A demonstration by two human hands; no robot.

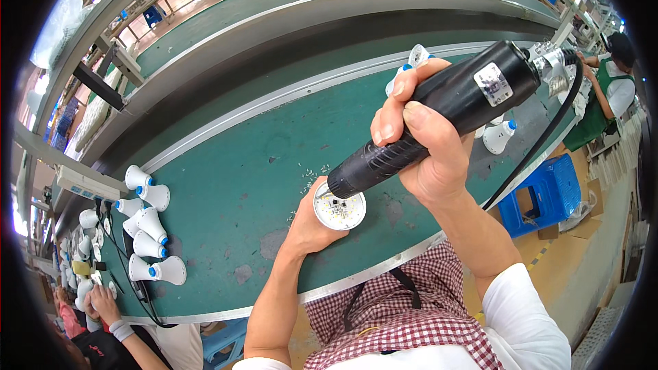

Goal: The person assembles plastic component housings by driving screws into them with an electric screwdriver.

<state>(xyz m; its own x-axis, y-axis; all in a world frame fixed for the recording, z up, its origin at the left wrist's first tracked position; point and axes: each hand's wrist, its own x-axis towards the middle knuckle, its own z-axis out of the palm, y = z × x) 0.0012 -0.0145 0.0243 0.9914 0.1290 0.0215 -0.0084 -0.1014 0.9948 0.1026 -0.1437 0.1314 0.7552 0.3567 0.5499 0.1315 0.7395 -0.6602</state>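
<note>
My left hand (310, 226) is closed round a white LED bulb (340, 216) above the green bench top. The bulb's round face, with its small LED chips and dark components, points up. In my right hand (433, 133) is a black electric screwdriver (473, 85), gripped round its body and tilted down to the left. Its tip end meets the upper part of the bulb's face; the black nose hides the exact contact. A black cable (548, 130) runs from the tool's rear. Several tiny screws (314, 177) lie scattered on the bench beside the bulb.
Several white bulb housings with blue ends (151, 223) lie at the left, and another (499, 137) lies at the right. A blue plastic stool (541, 195) stands right of the bench. Co-workers sit at lower left and far right. A grey rail (308, 82) borders the green bench (226, 178).
</note>
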